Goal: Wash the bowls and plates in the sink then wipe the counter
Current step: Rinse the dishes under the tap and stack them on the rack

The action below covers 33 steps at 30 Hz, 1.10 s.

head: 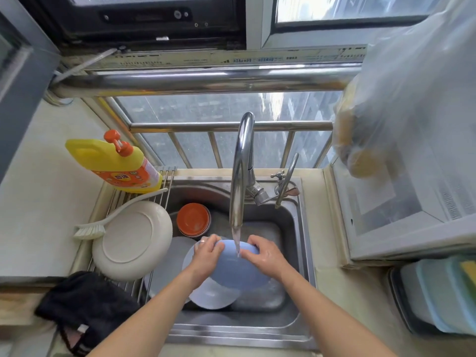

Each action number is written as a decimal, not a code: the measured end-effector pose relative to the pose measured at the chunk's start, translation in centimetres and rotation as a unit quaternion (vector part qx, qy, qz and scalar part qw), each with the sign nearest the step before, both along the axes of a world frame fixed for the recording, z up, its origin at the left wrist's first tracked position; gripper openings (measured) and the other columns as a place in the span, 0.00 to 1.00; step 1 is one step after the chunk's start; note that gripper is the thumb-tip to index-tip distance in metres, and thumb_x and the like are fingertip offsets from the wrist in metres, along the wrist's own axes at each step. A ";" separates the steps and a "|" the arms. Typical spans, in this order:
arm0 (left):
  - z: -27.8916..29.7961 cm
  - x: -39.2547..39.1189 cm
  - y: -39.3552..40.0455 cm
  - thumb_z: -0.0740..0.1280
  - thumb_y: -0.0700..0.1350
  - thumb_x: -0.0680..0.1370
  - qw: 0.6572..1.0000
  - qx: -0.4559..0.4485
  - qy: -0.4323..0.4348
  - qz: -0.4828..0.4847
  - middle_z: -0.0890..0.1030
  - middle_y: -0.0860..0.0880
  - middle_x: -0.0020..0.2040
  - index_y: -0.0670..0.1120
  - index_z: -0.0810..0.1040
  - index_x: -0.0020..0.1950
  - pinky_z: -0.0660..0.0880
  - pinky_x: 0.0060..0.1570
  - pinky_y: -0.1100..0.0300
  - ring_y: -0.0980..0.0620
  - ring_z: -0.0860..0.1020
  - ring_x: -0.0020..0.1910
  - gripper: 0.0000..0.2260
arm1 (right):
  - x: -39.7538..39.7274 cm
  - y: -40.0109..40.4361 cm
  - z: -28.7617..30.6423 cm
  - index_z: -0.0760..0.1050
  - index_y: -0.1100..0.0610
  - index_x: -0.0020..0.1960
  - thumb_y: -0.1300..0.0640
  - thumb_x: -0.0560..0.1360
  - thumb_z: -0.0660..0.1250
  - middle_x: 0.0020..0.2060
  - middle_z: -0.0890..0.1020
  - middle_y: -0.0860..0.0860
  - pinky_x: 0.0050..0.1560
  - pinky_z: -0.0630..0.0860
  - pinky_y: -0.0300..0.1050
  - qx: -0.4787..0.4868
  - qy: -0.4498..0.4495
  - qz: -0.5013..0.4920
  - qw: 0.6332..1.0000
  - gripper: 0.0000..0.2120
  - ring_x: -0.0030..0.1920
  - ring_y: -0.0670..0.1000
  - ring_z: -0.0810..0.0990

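Observation:
I hold a blue plate [238,270] over the steel sink [296,222], under water running from the tall faucet [240,171]. My left hand [206,253] grips the plate's left rim. My right hand [265,255] holds its right rim, with the thumb on the face. Under it lie more pale plates [213,296] and a grey one [168,269]. Stacked orange bowls [193,219] sit at the back left of the basin. A cream plate [131,243] rests upside down on the roll-up rack [123,199] to the left.
A yellow detergent bottle [116,163] and a white dish brush [90,229] sit on the rack. A black cloth [85,302] lies on the left counter edge. A small tap [284,181] stands behind the sink. At right are a plastic bag [401,104], a white appliance [401,215] and a teal container [438,295].

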<state>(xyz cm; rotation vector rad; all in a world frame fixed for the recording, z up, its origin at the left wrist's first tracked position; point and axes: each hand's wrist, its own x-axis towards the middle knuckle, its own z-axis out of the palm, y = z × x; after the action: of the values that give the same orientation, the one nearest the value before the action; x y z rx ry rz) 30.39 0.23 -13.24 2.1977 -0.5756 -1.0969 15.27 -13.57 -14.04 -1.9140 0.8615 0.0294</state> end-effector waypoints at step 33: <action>1.8 -6.9 0.3 0.50 0.59 0.85 0.985 -0.129 0.072 -0.083 0.61 0.63 0.78 0.63 0.57 0.79 0.56 0.74 0.71 0.69 0.59 0.75 0.21 | 0.9 5.1 3.1 0.75 0.56 0.45 0.48 0.74 0.62 0.43 0.84 0.55 0.53 0.83 0.57 0.268 0.009 -0.301 0.915 0.11 0.47 0.54 0.84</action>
<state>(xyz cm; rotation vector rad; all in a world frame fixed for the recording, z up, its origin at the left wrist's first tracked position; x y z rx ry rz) 23.44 0.55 -11.48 1.8574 -0.8001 -1.1830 16.22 -8.45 -10.91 -1.0884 1.2737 -0.0819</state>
